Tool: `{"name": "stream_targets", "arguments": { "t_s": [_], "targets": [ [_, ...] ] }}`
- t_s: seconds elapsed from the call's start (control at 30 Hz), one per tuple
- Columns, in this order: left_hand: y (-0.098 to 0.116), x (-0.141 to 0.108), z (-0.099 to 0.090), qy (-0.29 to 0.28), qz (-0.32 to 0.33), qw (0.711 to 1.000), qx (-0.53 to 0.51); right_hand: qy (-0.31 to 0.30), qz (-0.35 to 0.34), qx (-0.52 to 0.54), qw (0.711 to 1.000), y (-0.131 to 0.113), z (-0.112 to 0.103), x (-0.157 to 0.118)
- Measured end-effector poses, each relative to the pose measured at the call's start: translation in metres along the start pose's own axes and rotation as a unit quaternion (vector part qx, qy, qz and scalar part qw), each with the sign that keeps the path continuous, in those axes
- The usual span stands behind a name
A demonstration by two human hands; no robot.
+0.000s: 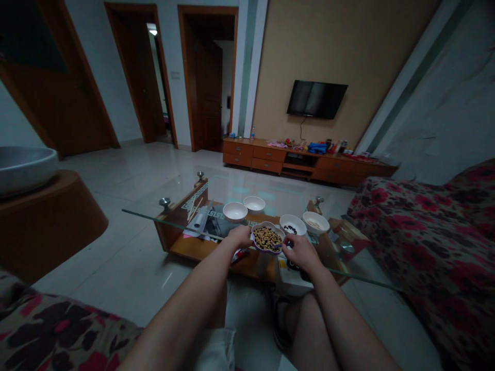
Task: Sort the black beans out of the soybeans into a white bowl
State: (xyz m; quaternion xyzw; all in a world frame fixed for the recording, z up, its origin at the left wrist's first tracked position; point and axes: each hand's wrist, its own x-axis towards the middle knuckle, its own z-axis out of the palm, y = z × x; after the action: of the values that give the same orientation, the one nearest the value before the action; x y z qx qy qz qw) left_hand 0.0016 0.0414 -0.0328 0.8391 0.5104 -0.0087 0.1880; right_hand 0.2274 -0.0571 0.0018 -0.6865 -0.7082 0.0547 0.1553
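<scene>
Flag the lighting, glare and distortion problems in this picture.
Head view: dim throughout, darker toward the corners; floor and glass tabletop show pale reflections; wide-angle distortion leans the doorframes; clutter on the cabinet looks soft.

- Scalloped dish (253, 244): purplish, filled with mixed tan beans (265, 236) and dark ones, roughly level.
- White bowl (300, 230): upright on the glass bench (216, 186), some dark beans (289, 229) inside.
- Rightmost bowl (324, 227): white, upright, pale pieces (314, 224) inside.
</scene>
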Motion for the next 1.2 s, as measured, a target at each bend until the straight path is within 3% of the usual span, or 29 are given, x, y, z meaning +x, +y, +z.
{"name": "stream_targets", "arguments": {
  "t_s": [1.2],
  "targets": [
    [0.0016,-0.0028,-0.0018,0.000,0.005,1.000,-0.002,-0.017,-0.029,0.018,0.999,0.0026,0.0087,0.0031]
  ]
}}
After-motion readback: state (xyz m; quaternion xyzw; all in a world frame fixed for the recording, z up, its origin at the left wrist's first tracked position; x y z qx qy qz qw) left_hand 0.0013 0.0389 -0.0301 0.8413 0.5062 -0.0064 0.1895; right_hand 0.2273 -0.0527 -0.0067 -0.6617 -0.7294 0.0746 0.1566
